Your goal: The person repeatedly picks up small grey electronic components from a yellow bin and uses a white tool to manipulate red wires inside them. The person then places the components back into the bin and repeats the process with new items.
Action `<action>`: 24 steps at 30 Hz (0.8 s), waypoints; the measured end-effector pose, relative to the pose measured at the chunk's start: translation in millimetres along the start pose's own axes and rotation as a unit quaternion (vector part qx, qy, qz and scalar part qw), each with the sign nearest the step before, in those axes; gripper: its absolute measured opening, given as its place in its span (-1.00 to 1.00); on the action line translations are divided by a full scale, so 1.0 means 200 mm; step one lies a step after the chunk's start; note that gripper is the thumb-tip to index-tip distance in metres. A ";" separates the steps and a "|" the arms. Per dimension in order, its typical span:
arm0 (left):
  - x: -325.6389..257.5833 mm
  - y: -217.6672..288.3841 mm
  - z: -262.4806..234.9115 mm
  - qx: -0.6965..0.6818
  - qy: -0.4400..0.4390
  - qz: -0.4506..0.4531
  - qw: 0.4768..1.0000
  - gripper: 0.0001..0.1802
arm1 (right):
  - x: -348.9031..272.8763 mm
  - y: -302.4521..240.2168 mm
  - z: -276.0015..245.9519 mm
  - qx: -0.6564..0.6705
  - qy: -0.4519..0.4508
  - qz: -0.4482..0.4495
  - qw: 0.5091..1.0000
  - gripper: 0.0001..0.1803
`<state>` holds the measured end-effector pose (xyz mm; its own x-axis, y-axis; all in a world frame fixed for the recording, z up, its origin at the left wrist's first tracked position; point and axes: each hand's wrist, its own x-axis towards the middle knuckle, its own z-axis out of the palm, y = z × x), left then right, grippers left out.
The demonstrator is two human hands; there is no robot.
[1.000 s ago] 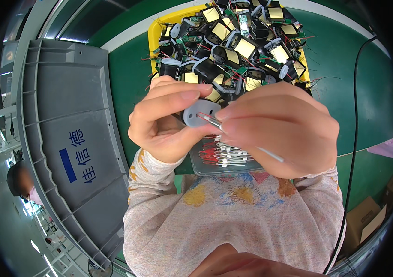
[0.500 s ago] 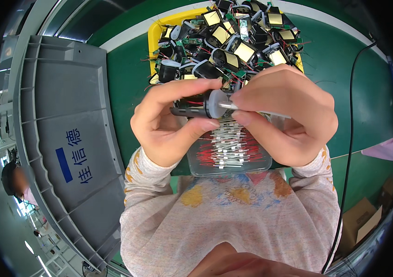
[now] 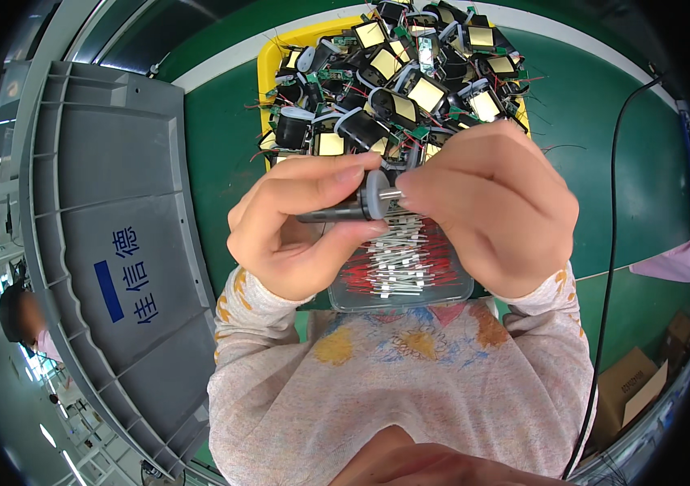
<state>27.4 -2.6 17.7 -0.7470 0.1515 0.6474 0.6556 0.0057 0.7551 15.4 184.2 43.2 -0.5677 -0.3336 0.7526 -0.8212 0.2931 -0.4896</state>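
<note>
Hands meet above a clear tray (image 3: 450, 293) of red-and-white wire pieces: the left hand (image 3: 300, 223) is closed around a dark cylindrical part (image 3: 343, 213) with a pale disc end, and the right hand (image 3: 491, 206) pinches a small piece against that disc. Beyond them sits a yellow bin (image 3: 266, 66) heaped with black coil components
</note>
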 end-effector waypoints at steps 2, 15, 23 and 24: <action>-0.01 0.02 0.01 -0.036 0.016 -0.041 0.998 -0.58 | -0.01 0.00 0.01 -0.047 0.012 -0.062 0.997 -0.67; -0.01 0.01 0.00 -0.070 -0.012 -0.031 0.997 -0.62 | -0.02 -0.02 0.04 -0.020 0.017 -0.070 0.997 -0.64; -0.05 0.01 0.04 -0.089 0.038 -0.084 0.992 -0.59 | -0.03 0.02 0.07 -0.013 0.031 -0.026 0.999 -0.72; -0.04 0.00 0.05 -0.099 0.041 -0.083 0.991 -0.58 | -0.01 0.02 0.06 0.017 0.018 0.011 1.000 -0.77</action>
<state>34.4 6.7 10.3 -0.8542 0.0831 0.5132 0.4950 -0.1720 0.8517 12.6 175.6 35.2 -0.5841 -0.2945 0.7564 -0.8101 0.2692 -0.5208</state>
